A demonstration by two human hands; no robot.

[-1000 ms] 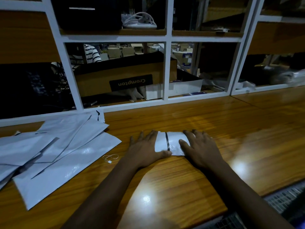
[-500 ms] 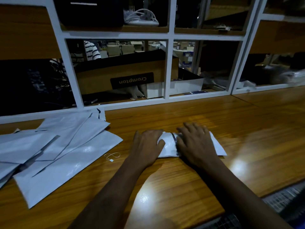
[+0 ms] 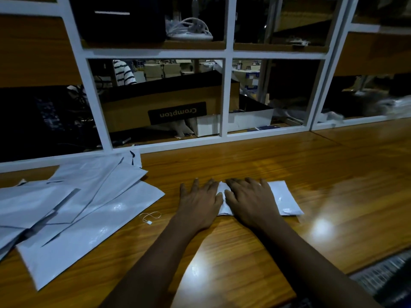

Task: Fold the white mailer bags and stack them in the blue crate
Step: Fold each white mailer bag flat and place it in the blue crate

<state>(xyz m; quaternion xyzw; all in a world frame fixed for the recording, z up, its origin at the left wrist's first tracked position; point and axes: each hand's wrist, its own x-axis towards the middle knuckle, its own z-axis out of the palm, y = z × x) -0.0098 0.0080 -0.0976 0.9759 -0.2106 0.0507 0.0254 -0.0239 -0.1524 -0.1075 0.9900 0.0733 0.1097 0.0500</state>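
A small folded white mailer bag point(image 3: 283, 200) lies flat on the wooden table point(image 3: 244, 161) in the middle of the view. My left hand point(image 3: 200, 202) rests palm down on its left end, fingers spread. My right hand point(image 3: 251, 200) lies palm down over its middle, and the bag's right part shows past it. Both hands press on the bag and neither grips it. A loose pile of unfolded white mailer bags point(image 3: 73, 210) lies on the table at the left. The blue crate is out of view.
A white-framed shelf unit point(image 3: 223, 96) rises along the table's far edge, with a brown "Crompton" box point(image 3: 169, 107) behind it. A small white string tag point(image 3: 149, 217) lies between the pile and my left hand. A ribbed dark edge point(image 3: 378, 274) shows at bottom right.
The bag has opened out to the right and its right part now shows beyond my right hand. Both hands have drawn together over the bag's left and middle.
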